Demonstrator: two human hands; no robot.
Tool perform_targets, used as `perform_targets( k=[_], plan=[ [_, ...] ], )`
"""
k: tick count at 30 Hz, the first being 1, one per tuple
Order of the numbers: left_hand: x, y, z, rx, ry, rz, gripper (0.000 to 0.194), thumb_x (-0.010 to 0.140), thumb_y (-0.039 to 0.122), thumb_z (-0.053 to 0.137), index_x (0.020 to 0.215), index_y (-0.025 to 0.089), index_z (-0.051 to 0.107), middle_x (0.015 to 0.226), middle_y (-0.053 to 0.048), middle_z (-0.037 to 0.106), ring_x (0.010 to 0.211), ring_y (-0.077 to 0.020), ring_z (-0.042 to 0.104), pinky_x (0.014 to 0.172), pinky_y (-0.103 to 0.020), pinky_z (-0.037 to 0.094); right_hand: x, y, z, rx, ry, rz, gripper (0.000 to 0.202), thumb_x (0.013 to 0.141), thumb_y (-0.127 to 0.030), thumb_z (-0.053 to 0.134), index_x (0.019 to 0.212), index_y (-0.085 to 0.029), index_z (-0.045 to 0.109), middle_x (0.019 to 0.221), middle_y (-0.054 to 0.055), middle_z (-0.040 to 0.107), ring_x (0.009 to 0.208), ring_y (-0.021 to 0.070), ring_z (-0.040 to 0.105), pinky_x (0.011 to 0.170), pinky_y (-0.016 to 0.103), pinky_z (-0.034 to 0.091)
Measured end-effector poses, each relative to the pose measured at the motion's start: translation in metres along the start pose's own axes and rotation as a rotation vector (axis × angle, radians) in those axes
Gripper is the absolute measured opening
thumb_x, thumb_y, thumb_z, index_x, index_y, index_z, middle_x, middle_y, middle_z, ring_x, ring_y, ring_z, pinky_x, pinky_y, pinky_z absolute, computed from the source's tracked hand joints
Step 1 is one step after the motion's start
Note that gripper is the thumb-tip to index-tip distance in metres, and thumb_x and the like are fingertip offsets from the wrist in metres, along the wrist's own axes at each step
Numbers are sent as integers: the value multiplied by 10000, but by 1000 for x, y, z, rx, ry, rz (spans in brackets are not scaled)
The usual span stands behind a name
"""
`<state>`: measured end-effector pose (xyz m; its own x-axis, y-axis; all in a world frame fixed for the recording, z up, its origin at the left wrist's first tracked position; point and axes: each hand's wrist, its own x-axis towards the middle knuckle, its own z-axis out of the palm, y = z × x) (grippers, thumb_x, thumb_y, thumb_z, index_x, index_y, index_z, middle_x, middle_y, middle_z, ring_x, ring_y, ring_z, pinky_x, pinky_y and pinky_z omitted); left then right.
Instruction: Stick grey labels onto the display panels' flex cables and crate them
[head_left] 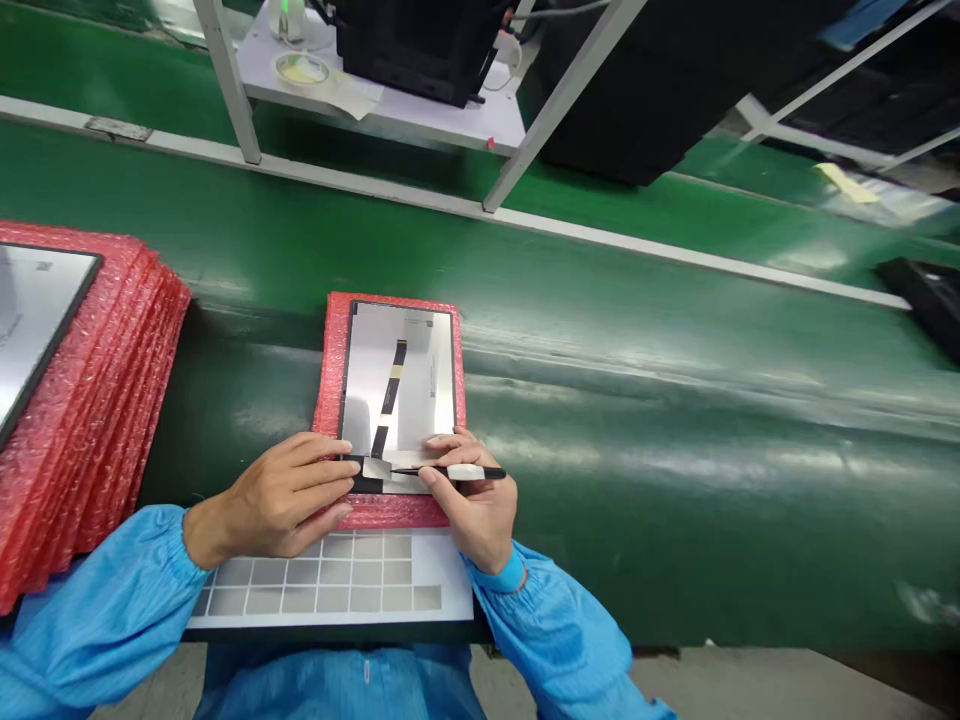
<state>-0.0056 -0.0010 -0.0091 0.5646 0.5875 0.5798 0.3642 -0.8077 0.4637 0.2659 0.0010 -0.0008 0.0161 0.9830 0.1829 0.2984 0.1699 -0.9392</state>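
In front of me a display panel lies with its silvery back up on red bubble wrap. A dark flex cable runs up the panel from its lower edge. My left hand rests flat at the panel's lower left corner, fingers stretched out, fingertips touching the black strip there. My right hand is closed around black tweezers with a white grip. Their tips point left and meet a small grey sticker at the foot of the cable, beside my left fingertips.
A sheet of grey square stickers lies at the table's front edge, partly beneath the bubble wrap. To the left rises a stack of red bubble-wrap sheets with another panel on top. A metal-framed shelf stands behind the green table.
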Motion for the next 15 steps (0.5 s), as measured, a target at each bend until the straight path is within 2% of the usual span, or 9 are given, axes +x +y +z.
perform_targets(
  k=[15],
  plan=[
    [4, 1, -2, -16, -4, -4, 264, 850, 81, 751, 1112, 63, 718, 1124, -143, 788, 1192, -314, 688, 958, -476, 619, 1, -2, -2, -28, -28, -49, 162, 816, -202, 818, 826, -251, 664, 905, -20, 761, 913, 208, 741, 1140, 526, 373]
  ],
)
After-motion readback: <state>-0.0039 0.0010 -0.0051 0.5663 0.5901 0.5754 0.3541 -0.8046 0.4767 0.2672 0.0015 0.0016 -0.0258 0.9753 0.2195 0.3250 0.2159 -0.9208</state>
